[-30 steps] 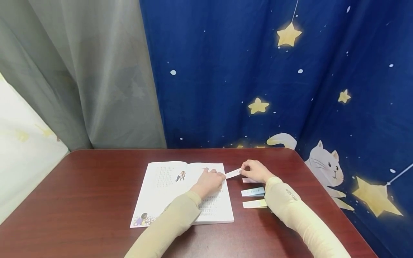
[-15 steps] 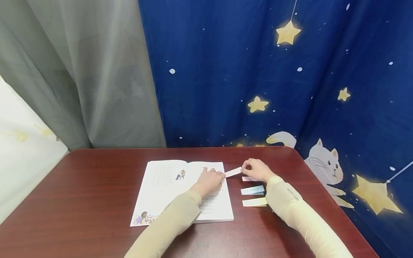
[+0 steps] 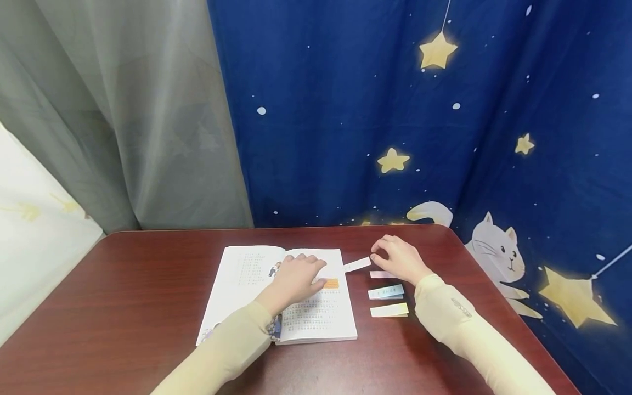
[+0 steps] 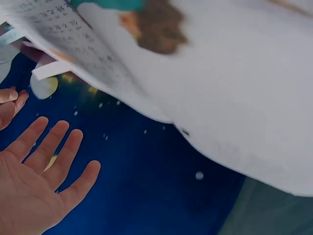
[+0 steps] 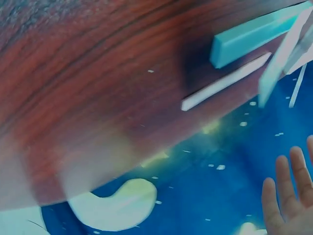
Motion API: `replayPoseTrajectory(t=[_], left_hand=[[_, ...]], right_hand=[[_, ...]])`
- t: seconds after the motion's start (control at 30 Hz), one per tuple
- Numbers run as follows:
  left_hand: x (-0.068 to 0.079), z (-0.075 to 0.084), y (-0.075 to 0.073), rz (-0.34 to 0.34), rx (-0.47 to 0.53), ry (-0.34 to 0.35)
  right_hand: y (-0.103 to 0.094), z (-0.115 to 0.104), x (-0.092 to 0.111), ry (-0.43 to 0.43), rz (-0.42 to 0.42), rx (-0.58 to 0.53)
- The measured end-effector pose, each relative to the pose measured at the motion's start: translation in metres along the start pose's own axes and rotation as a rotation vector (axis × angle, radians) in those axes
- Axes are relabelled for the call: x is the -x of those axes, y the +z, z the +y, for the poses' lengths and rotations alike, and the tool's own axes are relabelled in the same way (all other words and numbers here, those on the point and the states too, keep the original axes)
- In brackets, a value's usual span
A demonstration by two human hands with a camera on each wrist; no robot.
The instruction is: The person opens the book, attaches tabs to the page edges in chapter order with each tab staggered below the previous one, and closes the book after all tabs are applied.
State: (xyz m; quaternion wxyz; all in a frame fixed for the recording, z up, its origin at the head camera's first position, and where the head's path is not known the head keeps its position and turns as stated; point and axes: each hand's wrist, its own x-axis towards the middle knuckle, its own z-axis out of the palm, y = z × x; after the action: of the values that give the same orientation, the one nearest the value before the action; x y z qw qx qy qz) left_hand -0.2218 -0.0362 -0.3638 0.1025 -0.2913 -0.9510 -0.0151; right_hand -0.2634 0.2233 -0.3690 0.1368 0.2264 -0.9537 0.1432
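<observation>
An open book (image 3: 232, 296) lies on the table. Over its middle and right page is my left hand (image 3: 295, 277), fingers spread and holding nothing; the left wrist view shows its palm (image 4: 41, 181). From the right page's edge sticks a narrow white paper strip (image 3: 357, 264). My right hand (image 3: 401, 258) is just beyond the strip's outer end, fingers loosely bent with a gap to the thumb, nothing between them. In the right wrist view its fingers (image 5: 296, 181) look straight. An orange patch (image 3: 332, 283) shows on the right page, partly hidden by my left thumb.
Right of the book, below my right hand, lie a pink strip (image 3: 380, 274), a blue paper strip (image 3: 386, 292) and a yellow-ended strip (image 3: 389, 310). The brown table (image 3: 148, 296) ends at a blue star-print curtain (image 3: 336, 109) and a grey one (image 3: 163, 137).
My left hand has moved left from the page's right edge, uncovering the orange patch. My right hand has let go of the white strip, which stays in place.
</observation>
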Motion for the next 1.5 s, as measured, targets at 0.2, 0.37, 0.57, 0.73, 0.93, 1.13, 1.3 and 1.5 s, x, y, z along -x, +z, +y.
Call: replayPoseTrajectory(t=[0.2,0.37,0.57,0.73,0.93,1.13,1.3,1.5], left_hand=[[0.034,-0.001,-0.008,0.012,-0.001,0.056],[0.053,0.004,-0.006,0.032,-0.032,0.116],[0.064,0.008,-0.003,0.098,-0.073,0.169],[0.071,0.008,0.000,0.097,-0.096,0.166],[0.079,0.005,0.005,0.063,-0.107,0.151],[0.085,0.004,0.010,0.045,-0.098,0.160],[0.090,0.003,0.012,0.042,-0.100,0.160],[0.095,0.001,0.018,0.031,-0.094,0.152]], right_hand=[[-0.006,-0.019,0.006,-0.171,0.149,0.083],[-0.007,-0.036,0.011,-0.316,0.289,0.103],[-0.003,-0.050,0.019,-0.431,0.330,0.101],[0.006,-0.058,0.028,-0.475,0.287,0.106],[0.018,-0.065,0.040,-0.534,0.215,0.114],[0.025,-0.072,0.050,-0.579,0.156,0.107],[0.028,-0.077,0.058,-0.595,0.074,0.140],[0.033,-0.081,0.065,-0.596,-0.005,0.186]])
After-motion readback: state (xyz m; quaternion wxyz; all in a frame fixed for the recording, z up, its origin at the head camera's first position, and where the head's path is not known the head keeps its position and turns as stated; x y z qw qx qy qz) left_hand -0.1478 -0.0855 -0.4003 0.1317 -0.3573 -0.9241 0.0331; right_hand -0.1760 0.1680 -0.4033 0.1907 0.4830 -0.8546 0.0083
